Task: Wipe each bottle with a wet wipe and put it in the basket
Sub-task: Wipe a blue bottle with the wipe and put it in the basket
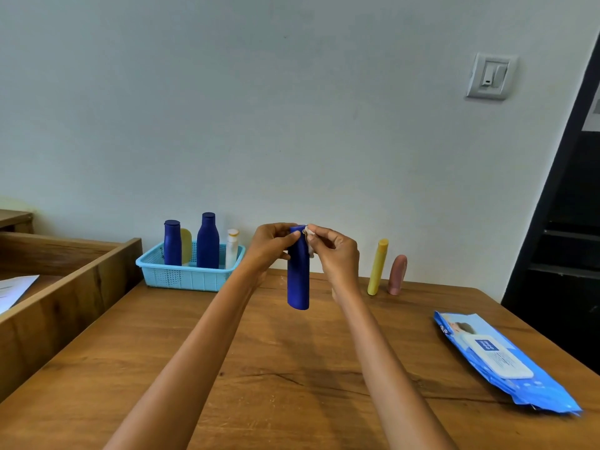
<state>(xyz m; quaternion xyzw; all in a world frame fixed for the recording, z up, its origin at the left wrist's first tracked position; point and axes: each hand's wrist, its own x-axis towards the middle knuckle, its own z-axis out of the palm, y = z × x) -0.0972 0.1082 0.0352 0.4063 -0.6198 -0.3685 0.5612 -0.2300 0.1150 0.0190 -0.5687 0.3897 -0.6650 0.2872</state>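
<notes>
A pale, bluish-white wall (292, 108) fills the background, with a white switch plate (491, 76) high on the right. Below runs a brown wooden table (292, 368). A dark shelving unit (565, 241) stands at the far right, and a wooden frame (65, 287) at left

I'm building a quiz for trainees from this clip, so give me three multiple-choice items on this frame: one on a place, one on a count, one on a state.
1. Where does the wipes pack lie?
A. in the basket
B. on the table, at the right
C. on the left shelf

2. How many bottles stand in the basket?
A. two
B. four
C. six

3. What state is the held blue bottle in?
A. lying on the table
B. standing in the basket
C. lifted, being wiped near the top

Answers:
1 B: the wipes pack lies flat on the table.
2 B: the basket holds two blue, one yellow, one white.
3 C: the left hand grips the blue bottle; the right hand presses a wet wipe to it.
</notes>
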